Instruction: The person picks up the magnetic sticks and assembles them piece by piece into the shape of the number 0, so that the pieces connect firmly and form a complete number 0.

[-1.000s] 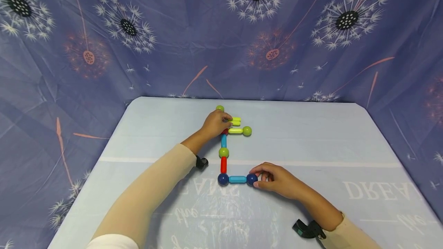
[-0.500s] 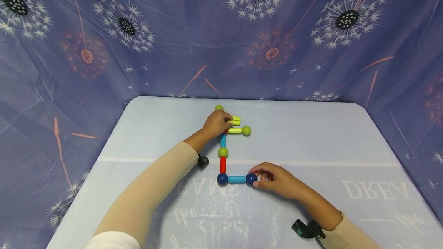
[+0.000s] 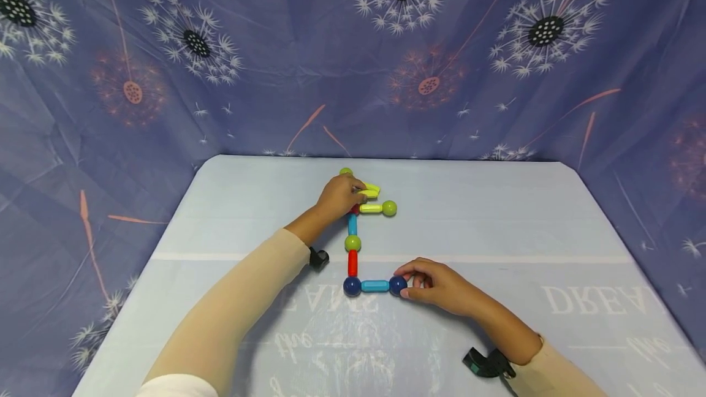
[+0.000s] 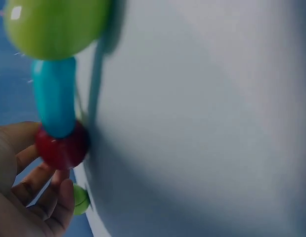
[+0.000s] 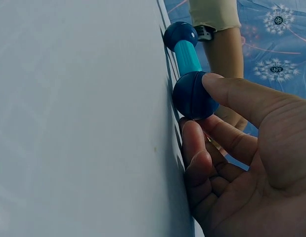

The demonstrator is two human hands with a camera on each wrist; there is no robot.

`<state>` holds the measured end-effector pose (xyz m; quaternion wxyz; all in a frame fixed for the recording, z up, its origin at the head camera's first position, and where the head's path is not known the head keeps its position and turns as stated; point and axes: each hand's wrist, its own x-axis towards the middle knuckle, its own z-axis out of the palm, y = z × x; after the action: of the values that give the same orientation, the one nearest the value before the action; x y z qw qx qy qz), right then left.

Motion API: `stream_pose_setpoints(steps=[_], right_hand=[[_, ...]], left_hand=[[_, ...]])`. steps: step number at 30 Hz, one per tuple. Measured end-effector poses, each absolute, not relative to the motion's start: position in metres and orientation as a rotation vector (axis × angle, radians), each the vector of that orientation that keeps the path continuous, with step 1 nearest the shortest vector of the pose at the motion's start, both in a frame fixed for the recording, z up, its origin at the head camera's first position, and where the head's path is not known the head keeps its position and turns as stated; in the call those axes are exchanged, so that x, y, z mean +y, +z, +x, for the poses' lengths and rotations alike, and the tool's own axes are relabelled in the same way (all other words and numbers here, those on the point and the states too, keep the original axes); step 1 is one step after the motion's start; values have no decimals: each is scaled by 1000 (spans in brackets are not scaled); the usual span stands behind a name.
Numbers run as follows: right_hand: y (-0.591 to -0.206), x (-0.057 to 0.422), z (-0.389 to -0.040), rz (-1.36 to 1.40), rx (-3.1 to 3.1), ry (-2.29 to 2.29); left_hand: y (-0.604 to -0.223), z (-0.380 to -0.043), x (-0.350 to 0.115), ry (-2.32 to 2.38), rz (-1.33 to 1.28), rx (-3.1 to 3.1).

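A chain of magnetic rods and balls lies on the table. My left hand (image 3: pixel 337 196) is at its far end, beside the red ball (image 4: pixel 63 145), and seems to pinch a short yellow-green rod (image 3: pixel 368 193) between thumb and fingertips. A second yellow-green rod (image 3: pixel 372 187) touches it just behind. The hand hides where these rods start. Nearer me run a blue rod (image 3: pixel 352 224), a green ball (image 3: pixel 352 243), a red rod (image 3: pixel 352 263) and a dark blue ball (image 3: pixel 352 287). My right hand (image 3: pixel 441 287) grips the dark blue ball (image 5: pixel 195 96) at the end of a light blue rod (image 3: pixel 375 286).
One yellow-green rod (image 3: pixel 371 208) with a green ball (image 3: pixel 389 208) branches right from the red ball. Another green ball (image 3: pixel 345 171) shows beyond my left hand. The pale table (image 3: pixel 496 219) ends against a blue dandelion-print cloth (image 3: pixel 309 48).
The two yellow-green rods by my left fingers lay nearly parallel; now they slant toward each other at their right ends. The right hand keeps its hold. The whole head view drifts slightly.
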<state>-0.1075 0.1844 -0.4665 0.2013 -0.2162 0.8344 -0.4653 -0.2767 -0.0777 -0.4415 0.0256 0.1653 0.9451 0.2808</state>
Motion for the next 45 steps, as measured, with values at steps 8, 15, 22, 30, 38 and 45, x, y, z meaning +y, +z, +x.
stream_pose_setpoints(steps=[8, 15, 22, 30, 38, 45], right_hand=[[-469, 184, -108, -600, 2350, -1281], [-466, 183, -107, -617, 2330, -1306], [-465, 182, -107, -597, 2327, -1309], [-465, 183, -107, -591, 2334, -1294], [-466, 183, -107, -597, 2335, -1298], [-465, 183, -108, -594, 2336, -1284]], left_hand=[[-430, -268, -93, 1241, 367, 2835], [-423, -259, -100, 1438, 286, 2729], [-418, -244, -102, 1552, 215, 2571], [-412, -223, -97, 1702, 177, 2335], [-413, -204, -90, 1736, 196, 2187], [-413, -191, -85, 1700, 194, 2082]])
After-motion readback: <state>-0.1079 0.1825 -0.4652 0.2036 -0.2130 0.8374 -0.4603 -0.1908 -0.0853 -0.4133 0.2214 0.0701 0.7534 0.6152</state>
